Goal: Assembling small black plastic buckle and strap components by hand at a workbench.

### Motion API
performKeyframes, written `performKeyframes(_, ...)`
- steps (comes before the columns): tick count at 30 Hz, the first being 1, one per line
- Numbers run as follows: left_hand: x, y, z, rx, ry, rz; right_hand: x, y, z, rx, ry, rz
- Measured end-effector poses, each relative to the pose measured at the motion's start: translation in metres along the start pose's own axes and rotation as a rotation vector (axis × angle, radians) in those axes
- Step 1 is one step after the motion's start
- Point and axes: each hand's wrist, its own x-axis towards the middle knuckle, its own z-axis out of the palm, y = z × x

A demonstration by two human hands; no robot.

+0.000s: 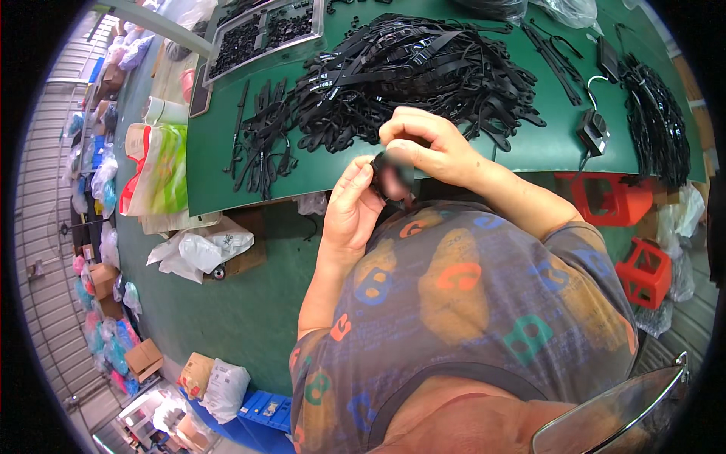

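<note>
Close to my body, at the table's near edge, both hands meet around a small black piece, which looks like part of a strap; a blur and my fingers hide most of it. My left hand is closed, pinching the piece between thumb and fingers. Curled in from the other side, my right hand has thumb and forefinger pressed together at the blurred spot, and what they grip is not clear. Just beyond my hands lies a large heap of black straps with buckles. A smaller bunch of black straps lies to its left.
The green table carries a clear tray of small black parts, a phone, a black boxy device with a cable and a bundle of black strips. Red plastic stools stand at right. White bags lie at left.
</note>
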Motion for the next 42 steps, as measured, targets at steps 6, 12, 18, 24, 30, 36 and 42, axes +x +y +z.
performKeyframes(6, 0.001, -0.001, -0.002, 0.051, 0.066, 0.084, -0.003, -0.001, 0.001, -0.261, -0.193, 0.072)
performKeyframes(12, -0.001, -0.002, -0.018, 0.032, -0.003, 0.05, -0.003, 0.031, 0.0, -0.301, -0.165, -0.221)
performKeyframes(18, -0.005, -0.001, -0.006, 0.212, 0.014, 0.139, -0.008, 0.008, 0.002, -0.226, -0.201, 0.0)
performKeyframes(24, -0.002, 0.008, 0.001, 0.137, -0.02, 0.105, -0.008, 0.014, 0.005, -0.269, -0.18, -0.164)
performKeyframes(30, -0.003, 0.012, 0.011, 0.247, 0.09, 0.071, -0.009, 0.015, 0.006, -0.269, -0.181, -0.206)
performKeyframes(36, -0.004, 0.002, 0.003, 0.377, 0.174, 0.124, -0.012, 0.021, 0.006, -0.302, -0.137, -0.214)
performKeyframes(42, 0.001, 0.0, -0.009, 0.409, 0.038, 0.197, -0.013, 0.018, 0.005, -0.487, -0.065, -0.4)
